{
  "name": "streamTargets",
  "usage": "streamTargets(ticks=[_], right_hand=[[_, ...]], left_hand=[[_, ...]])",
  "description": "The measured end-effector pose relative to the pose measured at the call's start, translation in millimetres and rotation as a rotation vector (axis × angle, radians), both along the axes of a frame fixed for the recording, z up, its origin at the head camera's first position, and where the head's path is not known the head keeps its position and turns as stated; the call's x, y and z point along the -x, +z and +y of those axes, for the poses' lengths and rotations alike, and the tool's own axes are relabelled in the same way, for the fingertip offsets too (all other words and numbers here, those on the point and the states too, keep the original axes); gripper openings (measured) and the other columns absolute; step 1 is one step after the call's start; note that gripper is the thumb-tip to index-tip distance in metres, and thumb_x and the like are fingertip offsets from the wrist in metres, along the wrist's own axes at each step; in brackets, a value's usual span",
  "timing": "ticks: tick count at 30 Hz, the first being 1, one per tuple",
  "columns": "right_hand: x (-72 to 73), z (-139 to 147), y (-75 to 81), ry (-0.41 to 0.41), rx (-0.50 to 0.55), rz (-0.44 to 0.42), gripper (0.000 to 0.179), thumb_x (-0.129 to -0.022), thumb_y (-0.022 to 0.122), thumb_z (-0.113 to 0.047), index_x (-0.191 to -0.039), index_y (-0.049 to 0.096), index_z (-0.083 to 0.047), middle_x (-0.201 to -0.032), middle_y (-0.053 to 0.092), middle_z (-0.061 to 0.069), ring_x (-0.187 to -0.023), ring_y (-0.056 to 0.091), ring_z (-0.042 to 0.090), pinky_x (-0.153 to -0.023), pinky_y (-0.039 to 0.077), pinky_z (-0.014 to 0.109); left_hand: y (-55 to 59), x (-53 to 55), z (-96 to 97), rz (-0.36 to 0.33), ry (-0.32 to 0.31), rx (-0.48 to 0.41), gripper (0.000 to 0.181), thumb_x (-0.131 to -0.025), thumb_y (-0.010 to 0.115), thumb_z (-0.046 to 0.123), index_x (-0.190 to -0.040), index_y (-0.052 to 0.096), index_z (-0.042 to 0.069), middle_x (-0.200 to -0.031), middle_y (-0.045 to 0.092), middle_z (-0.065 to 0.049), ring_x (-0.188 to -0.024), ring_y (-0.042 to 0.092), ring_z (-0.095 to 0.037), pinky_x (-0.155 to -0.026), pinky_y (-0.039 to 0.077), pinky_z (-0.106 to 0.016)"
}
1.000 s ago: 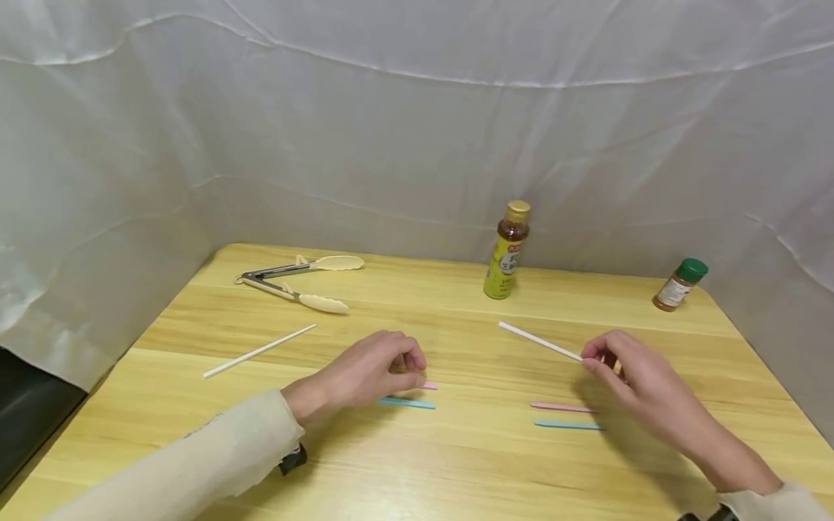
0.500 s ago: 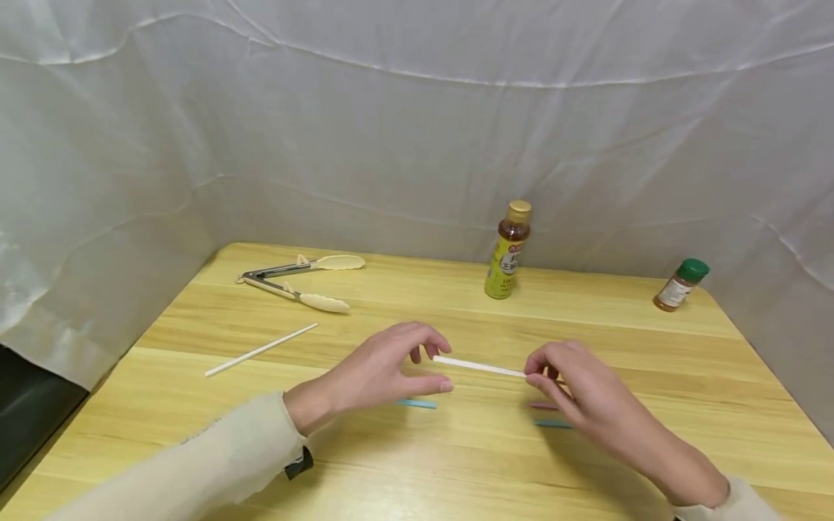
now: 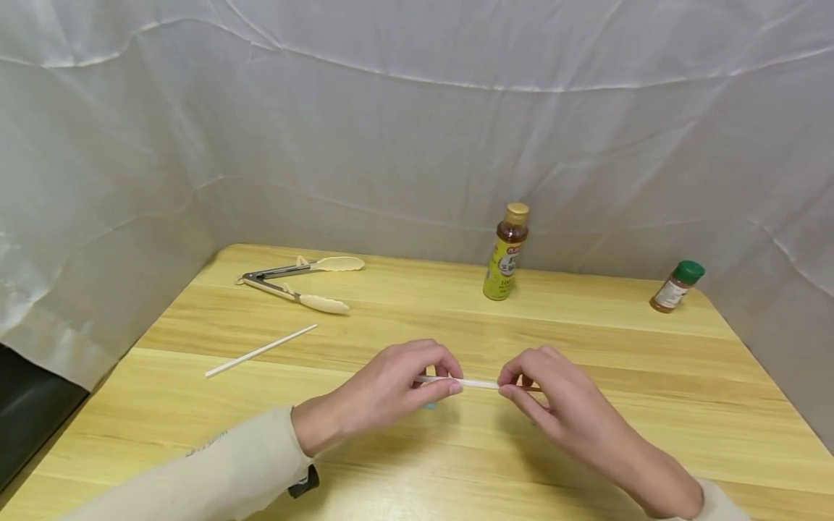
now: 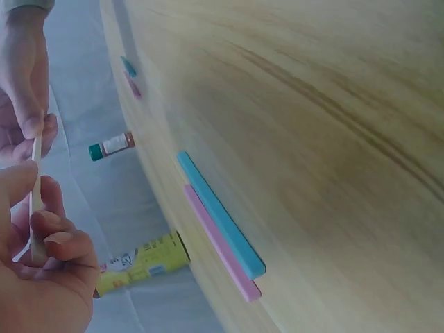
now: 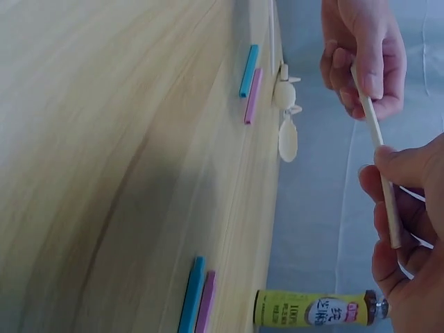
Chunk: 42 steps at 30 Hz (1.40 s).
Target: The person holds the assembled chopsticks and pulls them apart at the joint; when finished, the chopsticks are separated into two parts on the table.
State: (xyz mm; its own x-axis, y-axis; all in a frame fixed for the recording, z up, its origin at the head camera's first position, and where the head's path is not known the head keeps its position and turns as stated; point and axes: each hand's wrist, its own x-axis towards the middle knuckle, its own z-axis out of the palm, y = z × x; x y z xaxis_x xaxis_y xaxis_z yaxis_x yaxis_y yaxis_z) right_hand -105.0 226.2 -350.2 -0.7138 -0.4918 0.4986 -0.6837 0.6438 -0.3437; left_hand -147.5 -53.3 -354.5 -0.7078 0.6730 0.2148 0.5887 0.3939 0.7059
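Observation:
My left hand (image 3: 394, 383) and right hand (image 3: 560, 398) pinch a thin white chopstick (image 3: 479, 383) between thumb and fingers, one toward each end. It is held level above the table, its bare middle showing between the hands. Under the left hand lie a short blue stick (image 4: 222, 215) and a short pink stick (image 4: 220, 243), side by side. A matching blue stick (image 5: 192, 295) and pink stick (image 5: 206, 302) lie beneath the right hand. In the head view the hands hide most of these short sticks.
Another white chopstick (image 3: 260, 350) lies slanted at the left. Behind it, spread tongs (image 3: 270, 284) with cream tips rest on the table. A yellow-labelled bottle (image 3: 502, 268) stands at the back, and a small green-capped jar (image 3: 674, 289) at the back right. Grey cloth (image 3: 391, 159) hangs behind.
The right hand has carried the white chopstick leftward to the left hand. The left hand, spread open half a second ago, now grips its left end.

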Motion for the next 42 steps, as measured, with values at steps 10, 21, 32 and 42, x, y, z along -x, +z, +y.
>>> streamTargets(ticks=[10, 21, 32, 42], right_hand=[[-3.2, -8.7, 1.8, 0.003, 0.082, -0.093, 0.029, -0.096, 0.082, -0.004, -0.108, 0.069, -0.027, -0.089, 0.057, -0.019, -0.063, 0.044, -0.001, -0.055, 0.042, 0.017], [-1.1, -14.8, -5.7, 0.044, 0.122, -0.046, 0.006, -0.102, 0.079, -0.023, -0.103, 0.074, -0.027, -0.088, 0.06, -0.02, -0.064, 0.041, -0.001, -0.056, 0.038, 0.015], [-4.6, -19.8, -9.6, 0.053, 0.18, -0.134, 0.02, -0.098, 0.08, -0.005, -0.102, 0.073, -0.024, -0.085, 0.073, -0.019, -0.069, 0.054, -0.006, -0.059, 0.05, 0.019], [-7.6, -16.2, -14.8, 0.109, 0.224, -0.151, 0.023, -0.097, 0.078, 0.002, -0.101, 0.073, -0.021, -0.084, 0.075, -0.014, -0.07, 0.064, -0.002, -0.059, 0.053, 0.016]], left_hand=[[0.4, -6.8, -0.6, 0.067, 0.022, -0.004, 0.007, -0.108, 0.071, 0.027, -0.113, 0.073, 0.021, -0.102, 0.067, 0.011, -0.074, 0.051, 0.0, -0.067, 0.049, -0.02], [-1.2, -11.4, 1.7, 0.132, 0.01, -0.018, 0.008, -0.107, 0.072, 0.028, -0.11, 0.071, 0.021, -0.103, 0.068, 0.01, -0.078, 0.056, -0.008, -0.067, 0.049, -0.019], [-1.5, -13.7, 1.1, 0.138, 0.024, 0.004, 0.008, -0.109, 0.07, 0.028, -0.106, 0.07, 0.021, -0.098, 0.066, 0.011, -0.07, 0.046, 0.0, -0.062, 0.044, -0.018], [-0.9, -17.2, 0.9, 0.166, -0.016, -0.005, 0.008, -0.11, 0.068, 0.027, -0.106, 0.068, 0.019, -0.1, 0.066, 0.01, -0.078, 0.051, -0.001, -0.068, 0.048, -0.018]])
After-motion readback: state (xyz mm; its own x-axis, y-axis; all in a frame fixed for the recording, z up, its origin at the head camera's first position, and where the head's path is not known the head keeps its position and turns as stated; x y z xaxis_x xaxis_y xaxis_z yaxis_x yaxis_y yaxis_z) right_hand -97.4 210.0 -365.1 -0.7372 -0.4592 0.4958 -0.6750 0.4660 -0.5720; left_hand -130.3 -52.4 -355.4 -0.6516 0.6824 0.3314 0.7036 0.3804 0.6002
